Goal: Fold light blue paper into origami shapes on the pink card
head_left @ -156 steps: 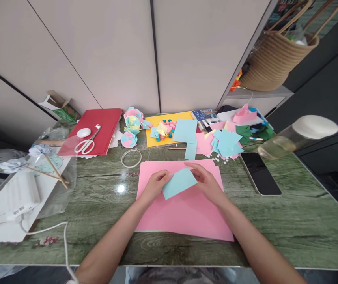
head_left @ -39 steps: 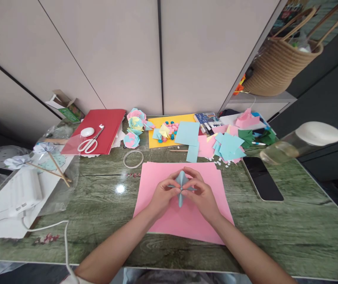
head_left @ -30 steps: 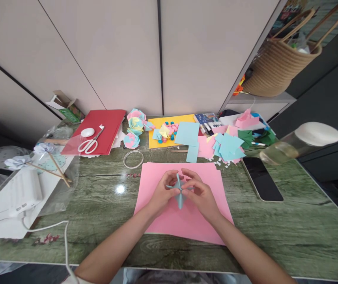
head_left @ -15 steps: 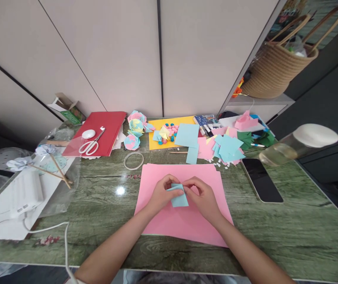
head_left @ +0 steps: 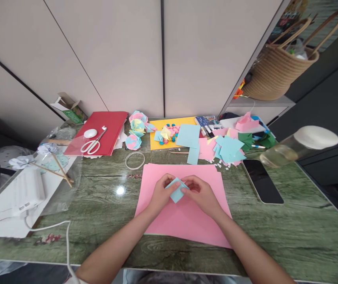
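Between my two hands is a small folded piece of light blue paper (head_left: 176, 193), turned so that one corner points down toward me. My left hand (head_left: 162, 192) pinches its left side, thumb on the front face. On the right side my right hand (head_left: 202, 194) grips it the same way, its other fingers behind the paper and partly hidden. Both hands are just above a stack of pink paper sheets (head_left: 183, 225) on the green wood-patterned table (head_left: 103, 213).
Behind the pink sheets lie cut blue paper squares (head_left: 229, 148), a yellow sheet (head_left: 157, 145) and paper flowers (head_left: 137, 126). Scissors (head_left: 90, 147) rest on a red folder (head_left: 109, 122). A phone (head_left: 262, 181) and a clear bottle (head_left: 284, 150) stand at right; a white cable (head_left: 68, 244) runs left.
The blue paper has turned from lying nearly square to a diamond, corner down. My right thumb has come onto its front face.
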A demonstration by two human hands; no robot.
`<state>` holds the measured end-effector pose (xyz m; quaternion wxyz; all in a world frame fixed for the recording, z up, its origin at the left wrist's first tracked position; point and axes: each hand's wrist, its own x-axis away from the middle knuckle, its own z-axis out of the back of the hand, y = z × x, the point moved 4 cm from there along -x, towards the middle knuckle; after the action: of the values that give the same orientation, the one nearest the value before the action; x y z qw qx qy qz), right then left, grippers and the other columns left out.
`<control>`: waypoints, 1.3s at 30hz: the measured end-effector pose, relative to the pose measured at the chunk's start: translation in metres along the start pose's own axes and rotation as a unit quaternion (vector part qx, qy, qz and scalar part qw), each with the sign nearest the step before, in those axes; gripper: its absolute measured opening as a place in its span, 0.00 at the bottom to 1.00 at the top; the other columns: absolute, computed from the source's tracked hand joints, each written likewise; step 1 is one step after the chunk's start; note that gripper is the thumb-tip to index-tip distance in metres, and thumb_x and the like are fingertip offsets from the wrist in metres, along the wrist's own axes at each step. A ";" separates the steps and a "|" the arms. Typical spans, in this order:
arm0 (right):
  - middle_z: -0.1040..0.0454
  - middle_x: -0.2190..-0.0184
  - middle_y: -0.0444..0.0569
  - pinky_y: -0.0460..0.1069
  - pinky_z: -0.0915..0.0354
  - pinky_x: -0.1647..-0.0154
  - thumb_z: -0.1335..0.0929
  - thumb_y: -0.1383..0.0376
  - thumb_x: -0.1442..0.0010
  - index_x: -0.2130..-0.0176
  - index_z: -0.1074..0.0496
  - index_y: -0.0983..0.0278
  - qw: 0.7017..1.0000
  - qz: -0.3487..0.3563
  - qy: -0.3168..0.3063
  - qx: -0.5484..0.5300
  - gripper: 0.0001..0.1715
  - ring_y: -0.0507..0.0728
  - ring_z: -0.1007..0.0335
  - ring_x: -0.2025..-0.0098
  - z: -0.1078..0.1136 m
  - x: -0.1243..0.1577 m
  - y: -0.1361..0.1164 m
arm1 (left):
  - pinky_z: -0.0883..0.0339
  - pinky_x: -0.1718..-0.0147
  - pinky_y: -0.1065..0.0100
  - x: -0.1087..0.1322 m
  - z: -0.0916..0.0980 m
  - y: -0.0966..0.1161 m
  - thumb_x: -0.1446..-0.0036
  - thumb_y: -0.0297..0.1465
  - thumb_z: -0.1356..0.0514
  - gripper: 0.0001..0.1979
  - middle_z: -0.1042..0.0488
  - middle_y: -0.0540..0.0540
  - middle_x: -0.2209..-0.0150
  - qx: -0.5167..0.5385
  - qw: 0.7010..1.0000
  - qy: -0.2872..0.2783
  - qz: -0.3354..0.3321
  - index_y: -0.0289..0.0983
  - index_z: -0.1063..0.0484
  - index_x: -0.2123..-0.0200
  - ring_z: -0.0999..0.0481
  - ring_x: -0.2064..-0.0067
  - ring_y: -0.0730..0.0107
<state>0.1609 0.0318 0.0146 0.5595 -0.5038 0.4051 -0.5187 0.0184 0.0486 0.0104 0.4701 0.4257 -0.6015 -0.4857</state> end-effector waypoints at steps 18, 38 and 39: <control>0.36 0.69 0.42 0.48 0.39 0.67 0.31 0.63 0.53 0.53 0.36 0.58 0.999 -0.033 0.028 -0.004 0.25 0.52 0.38 0.68 0.004 -0.003 0.008 | 0.40 0.70 0.71 0.000 -0.003 -0.015 0.57 0.38 0.35 0.13 0.31 0.50 0.74 0.079 0.995 -0.029 0.046 0.35 0.31 0.74 0.32 0.70 0.73; 0.32 0.73 0.42 0.49 0.38 0.67 0.31 0.63 0.51 0.50 0.39 0.58 0.998 -0.038 0.021 -0.038 0.28 0.54 0.35 0.69 0.002 0.000 0.003 | 0.37 0.70 0.71 -0.005 0.009 -0.011 0.60 0.33 0.32 0.11 0.29 0.51 0.75 0.068 0.997 0.005 0.025 0.36 0.30 0.74 0.31 0.72 0.73; 0.32 0.74 0.41 0.49 0.38 0.68 0.31 0.63 0.51 0.50 0.39 0.58 0.998 -0.036 0.027 -0.037 0.28 0.54 0.35 0.69 0.003 -0.001 0.004 | 0.37 0.70 0.71 -0.005 0.009 -0.010 0.60 0.33 0.33 0.11 0.29 0.50 0.75 0.066 0.998 0.004 0.024 0.35 0.30 0.74 0.31 0.72 0.73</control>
<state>0.1643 0.0328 0.0113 0.5102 -0.5246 0.4203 -0.5365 0.0111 0.0531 -0.0014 0.4546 0.4430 -0.6406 -0.4320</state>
